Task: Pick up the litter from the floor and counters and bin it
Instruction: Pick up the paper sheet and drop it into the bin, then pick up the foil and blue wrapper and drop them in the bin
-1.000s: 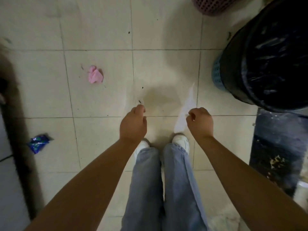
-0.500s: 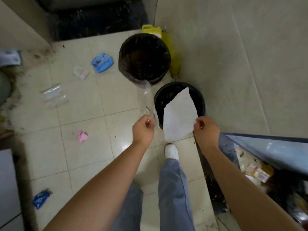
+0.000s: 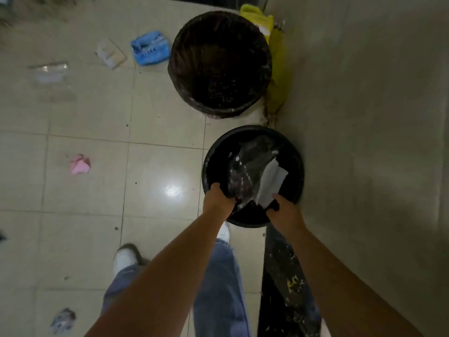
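Observation:
Both hands are over the near black bin point(image 3: 295, 166) by the wall. My left hand point(image 3: 217, 201) is closed on a clear plastic wrapper point(image 3: 243, 170) that hangs inside the bin's mouth. My right hand point(image 3: 283, 211) pinches the lower corner of a white sheet of paper point(image 3: 271, 182), which also dips into the bin. Litter lies on the tiled floor to the left: a pink crumpled paper point(image 3: 80, 164), a blue packet point(image 3: 150, 48), a pale wrapper point(image 3: 110, 53), a clear plastic bag point(image 3: 51, 74) and a dark blue wrapper point(image 3: 62, 321).
A larger bin lined with a black bag point(image 3: 220, 63) stands farther away, with a yellow bag point(image 3: 275, 59) between it and the wall point(image 3: 364, 117). A dark speckled counter edge point(image 3: 286, 288) runs along the right by my legs.
I have turned and stepped from open floor to the two bins. The paper and the clear wrapper, held above the near bin half a second ago, are now lowered into its mouth.

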Motion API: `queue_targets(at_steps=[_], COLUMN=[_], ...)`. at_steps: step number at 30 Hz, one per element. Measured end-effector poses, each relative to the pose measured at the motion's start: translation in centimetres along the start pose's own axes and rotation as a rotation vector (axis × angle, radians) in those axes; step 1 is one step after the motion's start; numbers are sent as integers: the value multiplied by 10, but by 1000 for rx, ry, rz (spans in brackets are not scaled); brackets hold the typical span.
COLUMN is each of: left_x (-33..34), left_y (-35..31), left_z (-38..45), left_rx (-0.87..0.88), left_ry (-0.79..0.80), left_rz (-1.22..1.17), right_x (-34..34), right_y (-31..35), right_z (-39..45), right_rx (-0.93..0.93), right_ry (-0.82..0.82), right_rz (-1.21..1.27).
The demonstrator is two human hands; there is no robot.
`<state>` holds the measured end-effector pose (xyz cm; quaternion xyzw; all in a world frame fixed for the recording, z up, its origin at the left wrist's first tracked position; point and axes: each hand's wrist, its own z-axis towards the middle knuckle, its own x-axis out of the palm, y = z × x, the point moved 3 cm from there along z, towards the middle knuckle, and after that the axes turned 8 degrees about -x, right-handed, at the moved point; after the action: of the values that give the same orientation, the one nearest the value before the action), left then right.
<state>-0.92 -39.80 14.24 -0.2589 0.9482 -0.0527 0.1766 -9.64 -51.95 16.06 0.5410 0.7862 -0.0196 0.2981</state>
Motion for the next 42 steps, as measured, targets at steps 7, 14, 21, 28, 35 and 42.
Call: queue_targets(at_steps=[7,14,21,28,35,42], left_x=[-59,-187,-296,-386,-426,-392], left_y=[50,121,262,430,519,556], left_z=[-35,-78,-118,-103,-24,78], left_rx=[8,-91,-355,-497,-519,-524], left_ry=[-172,-430,-567,-518,-478,-479], left_rz=[368,304,3,-127,-183,-297], right_x=[20,56,158,331,439,490], right_y=[48,208,378,496,513,463], right_z=[-22,-70,-136,-178,-125,-25], right_rx=[-233,-603,-942,-1053,-996,-900], right_ry=[86,153,217,270,282,314], right_rz=[-402,-741,-1005,-1145,-1243,-1404])
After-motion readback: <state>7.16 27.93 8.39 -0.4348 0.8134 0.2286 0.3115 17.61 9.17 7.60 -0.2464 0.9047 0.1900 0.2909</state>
